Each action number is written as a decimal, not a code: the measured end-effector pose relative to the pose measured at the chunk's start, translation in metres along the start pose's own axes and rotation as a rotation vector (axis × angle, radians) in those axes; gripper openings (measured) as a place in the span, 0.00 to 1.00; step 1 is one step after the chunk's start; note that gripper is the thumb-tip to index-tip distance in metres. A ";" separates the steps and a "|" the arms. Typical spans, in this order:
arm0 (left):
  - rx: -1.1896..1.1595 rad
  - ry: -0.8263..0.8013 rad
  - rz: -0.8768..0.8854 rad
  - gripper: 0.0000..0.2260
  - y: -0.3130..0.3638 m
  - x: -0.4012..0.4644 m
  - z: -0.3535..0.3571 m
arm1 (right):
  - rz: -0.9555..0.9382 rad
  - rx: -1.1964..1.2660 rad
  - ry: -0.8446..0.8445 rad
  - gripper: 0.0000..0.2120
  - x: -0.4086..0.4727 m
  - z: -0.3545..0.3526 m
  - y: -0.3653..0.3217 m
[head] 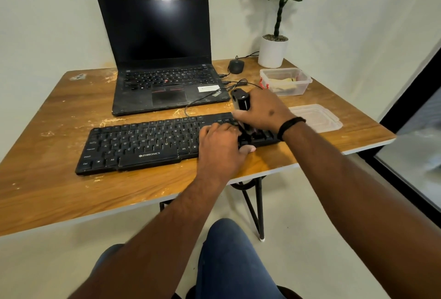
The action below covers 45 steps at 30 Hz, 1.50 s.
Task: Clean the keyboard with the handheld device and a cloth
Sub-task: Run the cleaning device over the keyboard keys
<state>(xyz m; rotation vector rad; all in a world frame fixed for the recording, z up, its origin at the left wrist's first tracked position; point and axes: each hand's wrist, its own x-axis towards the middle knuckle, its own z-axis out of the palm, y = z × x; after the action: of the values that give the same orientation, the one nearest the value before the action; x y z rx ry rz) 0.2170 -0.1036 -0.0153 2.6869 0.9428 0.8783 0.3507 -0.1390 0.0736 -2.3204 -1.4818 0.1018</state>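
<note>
right hand point(263, 110) is wrapped around the upper body of the handheld device point(241, 101), a black tool standing nearly upright with its lower end down on the right end of the keyboard point(152, 142); a dark band circles that wrist. left hand point(220, 146) rests on the keyboard just left of the device, fingers curled over the keys and the thumb hooked under the keyboard's near edge, gripping it. whether the left fingers also touch the device cannot be told, since the two hands crowd together there. keyboard is black, lies slightly askew on the wooden counter point(59, 186), and its cable point(191, 105) loops away behind it. behind the keyboard sits an open laptop point(162, 60) with a dark screen. behind the keyboard's right end a clear plastic container point(285, 81) stands open, holding something pale yellow that may be the cloth, though it is too unclear to say. just right of the keyboard lies the container's clear lid point(315, 117), flat on the counter. farther behind the keyboard's right end are a black mouse point(236, 66) and a potted plant point(274, 50) in a white pot against the wall
</note>
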 end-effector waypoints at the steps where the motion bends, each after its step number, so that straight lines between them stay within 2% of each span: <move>1: 0.003 -0.002 -0.002 0.23 0.000 0.000 0.000 | -0.023 0.005 0.057 0.13 -0.004 0.007 -0.001; 3: 0.014 -0.007 -0.006 0.24 0.000 0.002 0.000 | -0.032 0.044 0.058 0.14 -0.010 0.010 0.002; 6: 0.010 -0.015 -0.010 0.24 0.000 0.003 0.001 | 0.018 0.171 -0.183 0.14 -0.016 -0.010 0.008; 7: 0.006 -0.016 -0.011 0.24 0.000 0.003 0.001 | 0.014 0.165 -0.219 0.14 -0.016 -0.015 0.010; 8: 0.003 -0.016 -0.012 0.24 0.000 0.003 0.001 | -0.001 0.130 -0.191 0.14 -0.017 -0.017 0.011; 11: 0.001 -0.019 -0.006 0.24 -0.001 0.002 0.002 | -0.039 0.041 0.113 0.15 -0.021 -0.004 0.012; 13: 0.008 -0.024 -0.004 0.24 -0.001 0.002 0.001 | -0.046 0.073 0.186 0.15 -0.027 0.008 0.012; 15: 0.020 -0.018 -0.003 0.23 -0.001 0.002 0.000 | -0.018 0.146 0.115 0.14 -0.032 0.010 0.016; 18: 0.032 -0.018 0.002 0.22 -0.001 0.002 0.000 | 0.058 0.292 -0.090 0.11 -0.035 -0.004 0.022; 19: 0.020 -0.026 0.000 0.23 -0.001 0.002 0.000 | 0.056 0.271 -0.092 0.12 -0.034 -0.008 0.024; 22: 0.001 -0.036 -0.004 0.25 -0.001 0.002 -0.001 | 0.054 0.028 0.157 0.15 -0.029 -0.006 0.030; 24: 0.007 -0.036 -0.003 0.25 0.000 0.002 -0.001 | 0.067 0.018 0.252 0.15 -0.033 0.004 0.029; 27: 0.011 -0.033 -0.002 0.25 -0.001 0.002 -0.002 | 0.042 0.199 0.177 0.13 -0.043 0.012 0.030; 30: 0.003 -0.029 -0.004 0.24 0.000 0.002 -0.002 | 0.115 0.405 0.114 0.09 -0.056 0.003 0.042; 35: -0.008 -0.027 -0.004 0.23 0.001 0.002 -0.002 | 0.236 0.237 0.296 0.11 -0.049 0.003 0.040; 41: -0.018 -0.019 -0.006 0.20 -0.002 0.001 -0.003 | 0.080 0.363 0.181 0.13 -0.043 0.021 0.008; 45: -0.028 -0.016 0.000 0.24 -0.001 0.001 -0.003 | 0.253 0.273 0.264 0.11 -0.048 0.003 0.040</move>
<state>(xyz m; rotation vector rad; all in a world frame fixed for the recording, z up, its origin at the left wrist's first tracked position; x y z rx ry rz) 0.2152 -0.1025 -0.0126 2.6668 0.9202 0.8617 0.3631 -0.1960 0.0500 -2.1881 -0.9793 0.0585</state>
